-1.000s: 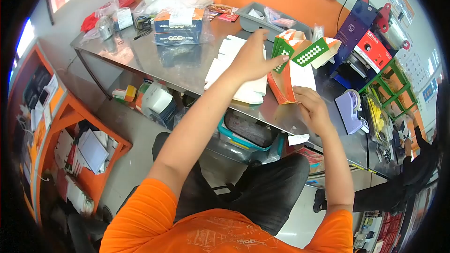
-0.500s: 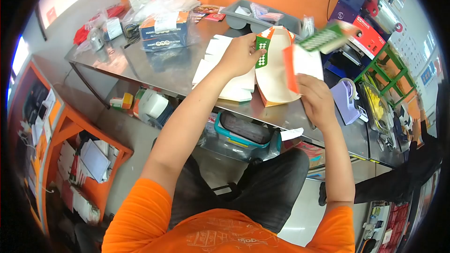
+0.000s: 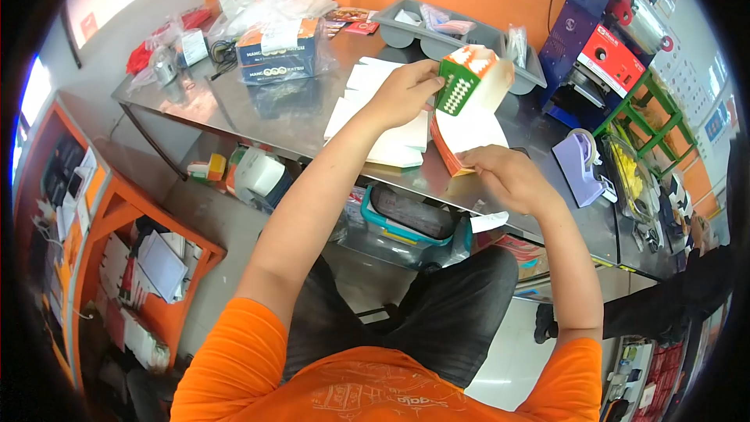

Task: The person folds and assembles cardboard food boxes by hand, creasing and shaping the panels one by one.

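A folded paper carton (image 3: pixel 473 129) with a pale inside stands over the table's front edge. Its upper end is a green and orange patterned wall (image 3: pixel 461 86), and an orange edge runs down its left side. My left hand (image 3: pixel 408 92) is closed, with thumb and fingers pinching the green wall. Lower down, my right hand (image 3: pixel 504 174) grips the carton's near end, fingertips on the orange edge. White flat card blanks (image 3: pixel 371 121) lie stacked beneath and beside my left hand. How the carton's far flap joins the rest is partly hidden.
On the steel table (image 3: pixel 211 101) stand a blue box (image 3: pixel 281 59), a grey divided tray (image 3: pixel 398 31), a purple tape dispenser (image 3: pixel 576 168) and a blue and red machine (image 3: pixel 594 55). A teal-rimmed bin (image 3: pixel 406 227) sits below. Another person's dark-clad leg (image 3: pixel 641 301) is at right.
The blurred green patterned flap at the right has swung in toward the left, and the carton has turned. My right hand has moved left and down to the carton's near end. My left hand still pinches it.
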A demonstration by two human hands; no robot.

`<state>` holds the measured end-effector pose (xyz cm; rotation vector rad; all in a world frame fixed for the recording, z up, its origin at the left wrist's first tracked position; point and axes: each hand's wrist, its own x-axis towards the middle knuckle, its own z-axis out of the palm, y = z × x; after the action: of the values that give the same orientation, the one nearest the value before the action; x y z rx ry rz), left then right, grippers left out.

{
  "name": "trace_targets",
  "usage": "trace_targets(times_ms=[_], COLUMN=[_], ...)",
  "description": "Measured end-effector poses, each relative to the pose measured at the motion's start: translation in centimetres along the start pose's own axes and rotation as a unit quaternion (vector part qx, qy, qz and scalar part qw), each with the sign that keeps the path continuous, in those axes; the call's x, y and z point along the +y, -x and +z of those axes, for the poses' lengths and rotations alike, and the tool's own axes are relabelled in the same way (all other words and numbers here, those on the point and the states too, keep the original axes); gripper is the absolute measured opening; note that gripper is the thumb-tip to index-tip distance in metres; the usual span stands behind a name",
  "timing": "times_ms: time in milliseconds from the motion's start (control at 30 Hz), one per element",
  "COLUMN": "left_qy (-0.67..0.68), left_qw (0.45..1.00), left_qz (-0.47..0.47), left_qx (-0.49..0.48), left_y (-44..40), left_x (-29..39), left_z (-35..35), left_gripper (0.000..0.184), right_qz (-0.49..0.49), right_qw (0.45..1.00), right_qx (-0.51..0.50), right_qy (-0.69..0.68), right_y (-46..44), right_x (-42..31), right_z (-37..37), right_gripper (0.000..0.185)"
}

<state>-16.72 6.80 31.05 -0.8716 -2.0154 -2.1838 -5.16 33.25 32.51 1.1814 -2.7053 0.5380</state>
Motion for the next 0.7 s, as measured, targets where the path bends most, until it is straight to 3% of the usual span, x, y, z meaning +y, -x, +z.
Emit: trace_targets(times_ms=[100, 200, 300, 433, 500, 567, 633, 667, 700], left_qy=[-0.049, -0.208, -0.147, -0.281, -0.333, -0.373, -0.454, -0.459, -0.462], left_qw=[0.996, 0.972, 0.981, 0.954, 0.937, 0.919, 0.867, 0.861, 0.855], left_qz=[0.05, 0.1, 0.088, 0.007, 0.025, 0.002, -0.043, -0.041, -0.043], left_qx=[-0.057, -0.05, -0.094, -0.1, -0.1, -0.127, -0.2, -0.215, -0.23], left_y=[0.3, 1.6, 0.9, 0.5, 1.1, 3.0, 4.9, 5.2, 5.7], left_x=[-0.9, -0.7, -2.8, -1.1, -1.1, 1.7, 2.9, 2.9, 2.4], left_z=[-0.5, 0.7, 1.5, 1.4, -0.3, -3.0, -6.0, -7.4, -8.7], left_gripper=[0.062, 0.076, 0.083, 0.08, 0.082, 0.085, 0.09, 0.09, 0.09], right_qz=[-0.014, 0.002, -0.006, 0.057, 0.098, 0.075, 0.046, 0.032, 0.015], right_qw=[1.0, 1.0, 0.987, 0.988, 0.986, 0.975, 0.954, 0.957, 0.966], right_qx=[-0.007, -0.008, 0.109, 0.057, 0.046, 0.124, 0.236, 0.27, 0.252], right_qy=[-0.018, -0.002, 0.118, 0.134, 0.126, 0.166, 0.177, 0.098, 0.057], right_y=[-0.1, -0.4, -1.0, -1.6, -2.1, -2.1, -1.9, -2.0, -2.5], right_x=[-0.5, -0.4, -1.2, 1.0, 1.8, 1.4, 0.1, -1.0, -1.9], right_z=[0.2, -0.2, 0.9, 3.0, 3.1, 3.0, 3.0, 3.4, 3.8], right_gripper=[0.035, 0.044, 0.053, 0.06, 0.063, 0.048, 0.037, 0.025, 0.024])
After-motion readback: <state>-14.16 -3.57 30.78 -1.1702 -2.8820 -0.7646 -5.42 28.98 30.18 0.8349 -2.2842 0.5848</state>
